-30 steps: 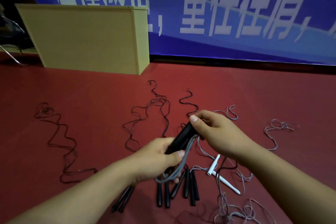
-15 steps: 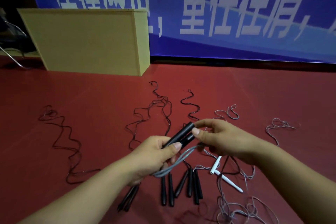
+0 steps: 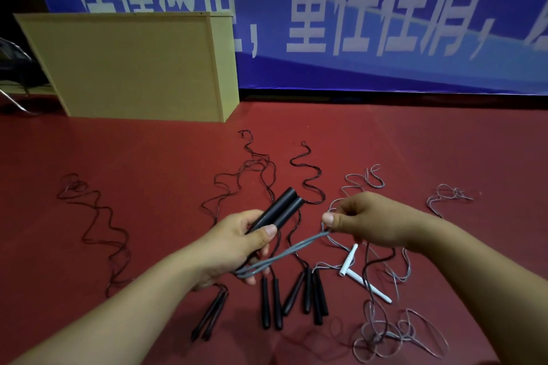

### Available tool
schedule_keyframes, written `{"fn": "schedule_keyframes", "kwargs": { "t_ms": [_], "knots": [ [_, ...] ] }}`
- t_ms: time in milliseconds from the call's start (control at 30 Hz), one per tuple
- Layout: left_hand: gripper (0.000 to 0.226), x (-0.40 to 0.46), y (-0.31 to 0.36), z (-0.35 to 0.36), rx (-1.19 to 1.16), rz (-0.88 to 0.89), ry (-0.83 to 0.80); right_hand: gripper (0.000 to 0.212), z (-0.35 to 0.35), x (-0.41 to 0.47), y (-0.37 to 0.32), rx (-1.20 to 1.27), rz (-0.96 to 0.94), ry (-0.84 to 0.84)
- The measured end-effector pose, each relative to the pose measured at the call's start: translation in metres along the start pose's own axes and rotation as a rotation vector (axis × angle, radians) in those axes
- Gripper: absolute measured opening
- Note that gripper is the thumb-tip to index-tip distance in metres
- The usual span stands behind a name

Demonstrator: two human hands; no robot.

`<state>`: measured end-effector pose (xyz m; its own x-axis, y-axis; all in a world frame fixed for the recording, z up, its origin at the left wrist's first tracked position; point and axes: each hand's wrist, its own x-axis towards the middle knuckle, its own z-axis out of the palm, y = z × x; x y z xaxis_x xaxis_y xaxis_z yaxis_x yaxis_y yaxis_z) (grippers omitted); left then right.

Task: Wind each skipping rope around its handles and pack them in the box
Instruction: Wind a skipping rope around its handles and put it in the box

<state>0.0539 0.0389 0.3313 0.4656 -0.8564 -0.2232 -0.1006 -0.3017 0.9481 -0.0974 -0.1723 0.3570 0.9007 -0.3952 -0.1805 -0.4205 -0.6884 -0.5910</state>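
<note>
Ropes lie loose across the red floor [image 3: 415,139], handles toward the person. Farthest left, a thin dark rope [image 3: 98,225] snakes alone, and behind it stands the tan box [image 3: 133,68], well apart from the hands, its inside hidden from this angle. Next, a tapered black handle pair [image 3: 210,315] lies below the left wrist. The left hand [image 3: 234,246] curls round two thick black handles [image 3: 278,209] held side by side, their ends pointing up and away, thumb pressed on top. From the bottom of that grip a grey cord [image 3: 284,255] runs doubled, rising rightward to the right hand [image 3: 364,221], which pinches it between thumb and forefinger. Under the cord, more black handles [image 3: 296,296] lie in a loose fan on the floor, their dark ropes trailing away from the person. Right of them two white handles [image 3: 360,275] cross, and pale grey rope [image 3: 394,335] is heaped in tangles near the right forearm. A blue banner [image 3: 385,9] with white characters hangs behind.
</note>
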Motion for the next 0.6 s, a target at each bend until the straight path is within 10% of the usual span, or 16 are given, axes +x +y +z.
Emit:
{"fn": "schedule_keyframes", "kwargs": {
  "t_ms": [267, 600],
  "knots": [
    [0.022, -0.008, -0.002, -0.004, 0.007, -0.053, -0.068, 0.015, -0.003, -0.01, -0.006, 0.647, -0.125, -0.122],
    [0.022, -0.007, 0.004, 0.003, -0.115, -0.097, -0.16, 0.022, 0.016, 0.002, -0.023, 0.327, -0.173, 0.286]
  ]
}}
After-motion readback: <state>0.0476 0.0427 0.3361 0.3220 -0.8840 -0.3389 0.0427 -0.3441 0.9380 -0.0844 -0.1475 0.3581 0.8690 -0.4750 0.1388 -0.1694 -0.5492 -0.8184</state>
